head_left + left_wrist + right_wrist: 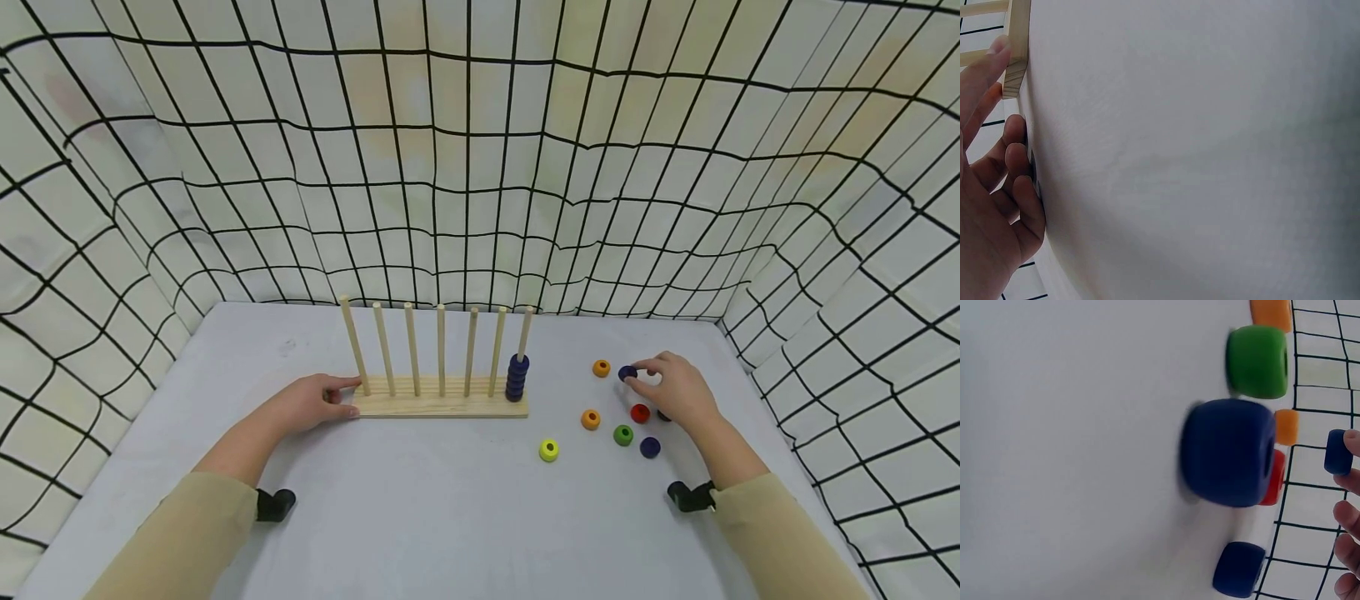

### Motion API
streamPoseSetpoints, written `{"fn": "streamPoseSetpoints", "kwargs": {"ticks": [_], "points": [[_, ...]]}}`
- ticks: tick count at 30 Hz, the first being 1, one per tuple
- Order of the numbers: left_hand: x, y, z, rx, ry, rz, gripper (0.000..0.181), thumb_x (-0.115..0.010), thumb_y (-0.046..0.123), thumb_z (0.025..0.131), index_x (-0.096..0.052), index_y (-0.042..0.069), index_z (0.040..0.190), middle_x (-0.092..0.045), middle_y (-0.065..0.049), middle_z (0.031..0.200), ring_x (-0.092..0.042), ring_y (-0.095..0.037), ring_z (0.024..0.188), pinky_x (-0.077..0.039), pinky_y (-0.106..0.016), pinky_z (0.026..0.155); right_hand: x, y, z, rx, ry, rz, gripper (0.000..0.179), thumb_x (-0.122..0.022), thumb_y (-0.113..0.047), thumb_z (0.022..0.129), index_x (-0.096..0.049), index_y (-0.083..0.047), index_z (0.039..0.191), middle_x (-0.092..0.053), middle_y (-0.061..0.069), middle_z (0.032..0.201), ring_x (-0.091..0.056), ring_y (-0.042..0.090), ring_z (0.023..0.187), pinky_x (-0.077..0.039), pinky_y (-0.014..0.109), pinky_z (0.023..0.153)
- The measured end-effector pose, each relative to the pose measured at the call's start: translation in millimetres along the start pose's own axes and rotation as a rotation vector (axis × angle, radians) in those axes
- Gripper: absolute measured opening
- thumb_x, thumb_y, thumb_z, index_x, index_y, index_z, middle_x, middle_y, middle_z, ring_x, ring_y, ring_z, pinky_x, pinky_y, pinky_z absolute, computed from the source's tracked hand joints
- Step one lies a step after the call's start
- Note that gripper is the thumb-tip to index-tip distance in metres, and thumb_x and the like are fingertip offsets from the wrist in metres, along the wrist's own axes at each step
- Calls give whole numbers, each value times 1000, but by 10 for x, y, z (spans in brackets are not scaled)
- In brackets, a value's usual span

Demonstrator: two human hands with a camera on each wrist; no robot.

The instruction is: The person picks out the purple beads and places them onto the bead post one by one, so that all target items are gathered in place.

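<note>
My left hand (309,403) holds the left end of a wooden peg stand (442,407) between thumb and index finger. Its other fingers are loosely bent beside the base in the left wrist view. A row of several upright pegs rises from the stand, and dark blue beads (516,379) are stacked on the rightmost one. At the right, my right hand (681,392) pinches a dark blue bead (1337,452) by its edge between thumb and index finger. That bead is lifted off the table in the right wrist view.
Loose beads lie right of the stand: orange (601,368) and another orange (591,419), red (640,413), green (623,435), dark blue (650,447) and yellow (549,450). One more dark bead (663,415) is partly behind the right hand. Black netting (465,192) encloses the white table (420,508).
</note>
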State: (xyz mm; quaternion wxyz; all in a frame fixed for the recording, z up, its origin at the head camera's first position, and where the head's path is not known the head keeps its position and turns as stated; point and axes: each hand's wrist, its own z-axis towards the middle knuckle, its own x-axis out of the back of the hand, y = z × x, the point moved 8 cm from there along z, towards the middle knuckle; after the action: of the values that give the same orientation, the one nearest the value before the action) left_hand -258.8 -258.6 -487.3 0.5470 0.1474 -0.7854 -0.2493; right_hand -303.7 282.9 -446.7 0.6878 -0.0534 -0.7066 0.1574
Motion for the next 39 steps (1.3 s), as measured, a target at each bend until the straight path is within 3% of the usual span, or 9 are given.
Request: {"fn": "streamPoseSetpoints", "kwargs": {"ticks": [19, 39], "points": [[-10, -28, 9, 16, -4, 4, 70, -76, 42, 87, -53, 8, 144, -50, -4, 85, -45, -19, 74, -37, -34, 64, 292, -431, -48, 89, 121, 29, 42, -70, -38, 92, -70, -9, 123, -61, 14, 111, -55, 35, 102, -46, 52, 86], [1, -11, 6, 18, -13, -2, 69, -76, 40, 87, -53, 8, 144, -51, -4, 84, -45, -19, 73, -37, -33, 63, 444, -812, -62, 166, 190, 99, 38, -70, -39, 92, -71, -12, 120, -62, 9, 111, -55, 31, 104, -45, 50, 89]]}}
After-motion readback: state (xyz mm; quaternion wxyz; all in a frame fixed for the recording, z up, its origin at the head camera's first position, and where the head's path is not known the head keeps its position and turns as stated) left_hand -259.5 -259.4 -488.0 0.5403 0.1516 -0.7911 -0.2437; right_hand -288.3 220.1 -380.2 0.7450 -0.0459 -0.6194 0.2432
